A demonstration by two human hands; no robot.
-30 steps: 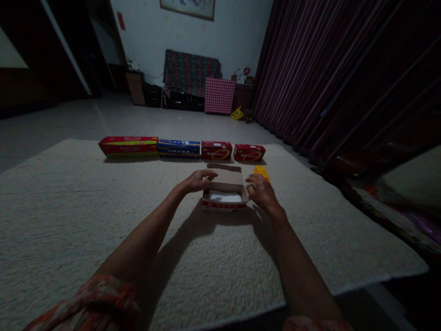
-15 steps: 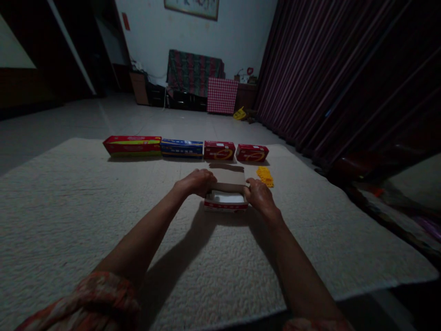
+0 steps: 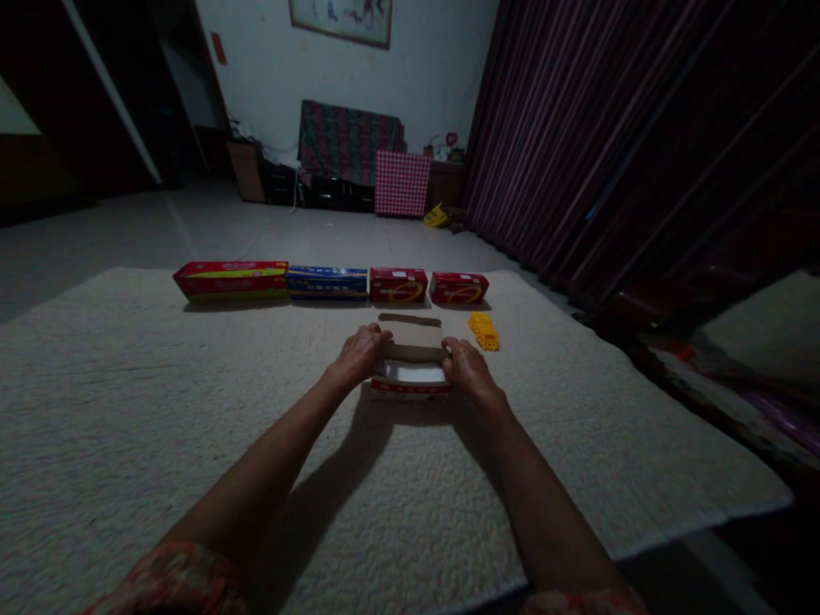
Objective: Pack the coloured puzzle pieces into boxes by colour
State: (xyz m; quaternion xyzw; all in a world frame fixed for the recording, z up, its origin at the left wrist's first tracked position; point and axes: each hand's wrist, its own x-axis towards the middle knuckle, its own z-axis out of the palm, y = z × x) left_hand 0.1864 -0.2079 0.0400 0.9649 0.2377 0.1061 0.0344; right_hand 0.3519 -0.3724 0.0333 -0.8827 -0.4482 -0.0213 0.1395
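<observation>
A small red-and-white cardboard box (image 3: 410, 391) rests on the pale quilted cover in front of me, its lid flap (image 3: 413, 338) raised and its plain inner side showing. Something white lies inside, too dim to name. At the box's left end, my left hand (image 3: 364, 348) pinches the edge of the flap. My right hand (image 3: 470, 366) grips the flap's right corner, its fingers bent around the edge. Just beyond my right hand lies a yellow, knobbly plastic piece (image 3: 483, 331).
Behind the box stands a row: a long red-and-green box (image 3: 234, 282), a blue box (image 3: 328, 284) and two red boxes (image 3: 398, 285). The quilted cover (image 3: 160, 401) spreads all around. A dark purple curtain (image 3: 576, 128) hangs at the right.
The view has shifted slightly, so everything sits a little further left. Both hands still hold the lid flap, which stands open much as before.
</observation>
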